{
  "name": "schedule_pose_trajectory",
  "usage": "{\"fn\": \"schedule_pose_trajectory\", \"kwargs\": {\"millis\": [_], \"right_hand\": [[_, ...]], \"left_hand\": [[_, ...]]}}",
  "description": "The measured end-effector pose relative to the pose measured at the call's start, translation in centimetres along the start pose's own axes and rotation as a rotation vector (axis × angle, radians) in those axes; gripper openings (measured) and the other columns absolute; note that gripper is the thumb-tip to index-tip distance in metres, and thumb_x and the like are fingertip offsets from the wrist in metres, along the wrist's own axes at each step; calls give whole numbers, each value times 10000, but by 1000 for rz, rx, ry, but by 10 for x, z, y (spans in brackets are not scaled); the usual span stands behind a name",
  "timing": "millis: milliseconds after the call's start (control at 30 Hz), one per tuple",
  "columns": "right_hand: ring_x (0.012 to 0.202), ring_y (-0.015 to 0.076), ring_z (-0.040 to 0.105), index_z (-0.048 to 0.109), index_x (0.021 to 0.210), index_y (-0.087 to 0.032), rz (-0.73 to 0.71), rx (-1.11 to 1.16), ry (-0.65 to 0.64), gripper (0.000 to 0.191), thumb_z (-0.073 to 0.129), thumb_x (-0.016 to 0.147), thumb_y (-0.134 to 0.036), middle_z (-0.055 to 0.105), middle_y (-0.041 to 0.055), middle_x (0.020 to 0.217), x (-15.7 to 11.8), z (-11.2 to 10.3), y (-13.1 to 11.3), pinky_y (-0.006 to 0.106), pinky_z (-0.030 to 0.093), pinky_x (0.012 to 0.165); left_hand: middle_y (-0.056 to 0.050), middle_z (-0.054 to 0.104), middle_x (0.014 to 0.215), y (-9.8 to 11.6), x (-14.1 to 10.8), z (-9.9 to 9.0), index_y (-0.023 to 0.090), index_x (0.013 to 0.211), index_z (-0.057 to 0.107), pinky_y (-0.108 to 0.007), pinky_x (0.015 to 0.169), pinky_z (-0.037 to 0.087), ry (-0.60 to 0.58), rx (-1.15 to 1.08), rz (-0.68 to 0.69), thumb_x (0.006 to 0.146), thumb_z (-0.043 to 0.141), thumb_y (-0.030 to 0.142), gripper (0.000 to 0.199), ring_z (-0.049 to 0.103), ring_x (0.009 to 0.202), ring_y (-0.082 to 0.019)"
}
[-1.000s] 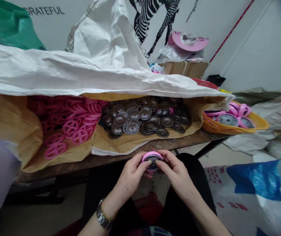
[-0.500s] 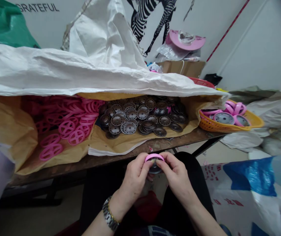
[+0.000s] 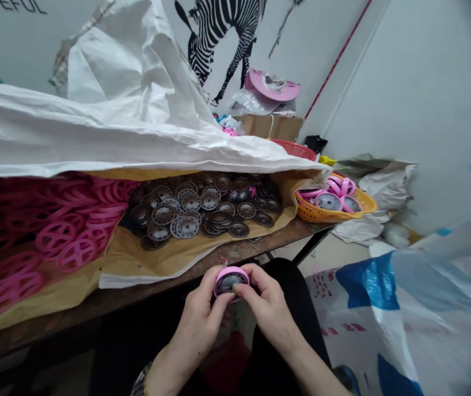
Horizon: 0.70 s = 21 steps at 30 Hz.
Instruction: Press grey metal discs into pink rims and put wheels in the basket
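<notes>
Between my two hands is a small toy wheel [image 3: 228,279], a pink rim with a dark grey disc set in it, held over my lap. My left hand [image 3: 202,308] grips its left side, with the thumb on the lower edge. My right hand [image 3: 266,300] grips the right side, its thumb pressed on the disc's face. The fingers behind the wheel are mostly hidden. Beyond my hands on the bench lie a heap of grey hubcap discs [image 3: 189,201] and, to the left, a heap of pink spoked rims [image 3: 77,251].
An orange basket [image 3: 363,202] with several pink-and-grey wheels stands at the bench's right end. A white sack [image 3: 136,146] lies open around the heaps. Behind are a cardboard box [image 3: 283,128] and a red basket [image 3: 295,149]. A blue-and-white bag [image 3: 359,313] is at lower right.
The view has swung right, so the scene sits further left. The wheel is tilted so its grey face shows more, and my left thumb has moved to its lower edge.
</notes>
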State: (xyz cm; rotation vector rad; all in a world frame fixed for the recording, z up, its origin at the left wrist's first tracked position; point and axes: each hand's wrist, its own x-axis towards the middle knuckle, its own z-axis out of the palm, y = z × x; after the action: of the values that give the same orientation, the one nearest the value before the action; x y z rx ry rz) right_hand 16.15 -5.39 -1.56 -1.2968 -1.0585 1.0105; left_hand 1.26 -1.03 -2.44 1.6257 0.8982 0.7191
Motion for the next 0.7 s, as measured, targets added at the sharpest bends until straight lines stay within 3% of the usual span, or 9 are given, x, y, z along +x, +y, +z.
{"fn": "schedule_pose_trajectory", "kwargs": {"millis": [133, 233, 400, 500, 600, 700], "right_hand": [[753, 143, 540, 627, 859, -185, 22, -30, -87, 98, 612, 798, -259, 608, -20, 785, 1, -13, -5, 249, 430, 706], [717, 138, 522, 622, 805, -183, 14, -108, -45, 83, 605, 802, -263, 589, -23, 743, -4, -19, -9, 246, 416, 673], [745, 156, 556, 652, 853, -184, -18, -131, 34, 140, 615, 825, -316, 634, -2, 788, -5, -39, -16, 258, 440, 688], [790, 179, 587, 677, 922, -191, -112, -194, 265, 241, 657, 806, -402, 677, 18, 848, 12, -82, -27, 286, 458, 738], [735, 185, 580, 686, 938, -200, -226, -382, 582, 295, 679, 761, -437, 669, 15, 796, 40, -149, -43, 300, 461, 704], [715, 186, 583, 705, 947, -192, -251, -671, 810, 280, 673, 767, -405, 676, 32, 790, 75, -217, -57, 308, 455, 695]], "left_hand": [[-84, 675, 1079, 2, 3, 4, 203, 1327, 508, -252, 532, 542, -16, 33, -16, 907, 540, 358, 449, 610, 548, -132], [-115, 656, 1181, 6, 4, 9, 195, 1344, 513, -264, 575, 554, -46, 23, -26, 902, 544, 370, 476, 635, 612, -148], [-86, 667, 1058, 11, 4, 16, 204, 1452, 404, -285, 665, 576, -141, -36, 0, 912, 525, 361, 576, 650, 733, -173], [-77, 650, 1020, 16, 3, 8, 215, 1458, 406, -279, 675, 579, -114, 16, 73, 917, 503, 331, 562, 645, 766, -166], [-87, 660, 1022, 21, 0, -10, 209, 1350, 539, -265, 680, 581, -29, 110, 141, 923, 499, 326, 444, 659, 797, -168], [-81, 682, 992, 24, -4, -28, 210, 1264, 604, -243, 658, 585, 40, 158, 176, 935, 501, 345, 370, 685, 788, -170]]}}
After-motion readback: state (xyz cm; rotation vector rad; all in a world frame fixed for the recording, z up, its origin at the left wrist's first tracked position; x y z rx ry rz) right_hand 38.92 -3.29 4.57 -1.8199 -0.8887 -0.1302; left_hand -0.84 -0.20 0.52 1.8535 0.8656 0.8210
